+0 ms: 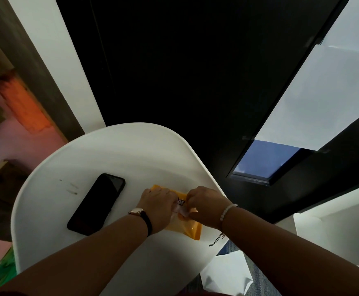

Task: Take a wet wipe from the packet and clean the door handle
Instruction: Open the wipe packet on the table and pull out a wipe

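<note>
An orange wet-wipe packet (188, 228) lies on the white round table (84, 159), near its right edge. My left hand (157, 205) holds the packet's left part down, fingers curled onto it. My right hand (204, 205) pinches something pale at the packet's top face, a flap or a wipe (181, 212); which one I cannot tell. The dark door (185, 71) rises straight behind the table. Its handle is not in view.
A black phone (97, 204) lies face up on the table, left of the packet. A glass panel with white sheets (315, 99) stands at the right. White paper (227, 274) lies on the floor below the table's right edge.
</note>
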The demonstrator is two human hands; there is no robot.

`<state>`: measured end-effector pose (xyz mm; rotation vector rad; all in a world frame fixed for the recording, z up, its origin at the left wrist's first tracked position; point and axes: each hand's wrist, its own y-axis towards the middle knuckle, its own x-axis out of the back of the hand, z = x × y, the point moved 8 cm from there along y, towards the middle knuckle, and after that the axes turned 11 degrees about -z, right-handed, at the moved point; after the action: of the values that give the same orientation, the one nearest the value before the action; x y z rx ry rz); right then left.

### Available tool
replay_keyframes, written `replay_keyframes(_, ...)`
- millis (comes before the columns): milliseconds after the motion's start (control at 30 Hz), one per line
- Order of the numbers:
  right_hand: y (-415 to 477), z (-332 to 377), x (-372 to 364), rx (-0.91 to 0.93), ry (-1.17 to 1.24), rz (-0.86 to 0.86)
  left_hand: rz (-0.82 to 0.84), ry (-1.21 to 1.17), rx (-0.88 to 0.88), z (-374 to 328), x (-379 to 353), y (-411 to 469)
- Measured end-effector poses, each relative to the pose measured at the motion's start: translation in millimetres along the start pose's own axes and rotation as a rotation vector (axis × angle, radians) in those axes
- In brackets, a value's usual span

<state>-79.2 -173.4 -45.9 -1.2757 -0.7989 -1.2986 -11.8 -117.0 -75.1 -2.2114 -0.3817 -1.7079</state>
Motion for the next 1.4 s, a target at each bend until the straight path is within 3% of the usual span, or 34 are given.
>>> replay_keyframes(133,6.0,-2.4,2.7,-0.023,0.025,-0.016,-0.036,-0.184,0.092,10.1,1.7,3.9)
replay_keyframes(300,19.3,2.8,13.1,-0.087,-0.037,-0.118,-0.147,-0.099,-0.012,1.8,15.2,0.5)
replay_keyframes(667,26.5,8.2,13.1,-0.118,-0.124,-0.168,-0.327,-0.390,0.046,13.6,12.0,-11.3)
replay_keyframes(733,26.1,5.6,14.8,-0.137,-0.054,-0.179,-0.375,-0.372,0.063,22.8,14.9,-11.2)
replay_keyframes(867,24.5,4.8,14.7,-0.152,0.068,-0.215,-0.237,-0.264,0.146,39.2,6.4,-8.1)
replay_keyframes(1000,19.7,1.0,11.5,-0.158,0.193,-0.260,-0.200,-0.247,0.178,45.6,4.3,-2.8)
replay_keyframes(1167,15.2,-25.3,27.2,-0.315,0.445,-0.485,-0.243,-0.303,0.211,56.7,1.7,-3.6)
replay_keyframes(1400,31.3,9.9,29.1,-0.109,0.088,-0.261,-0.247,-0.280,0.237,54.8,-0.3,-5.6)
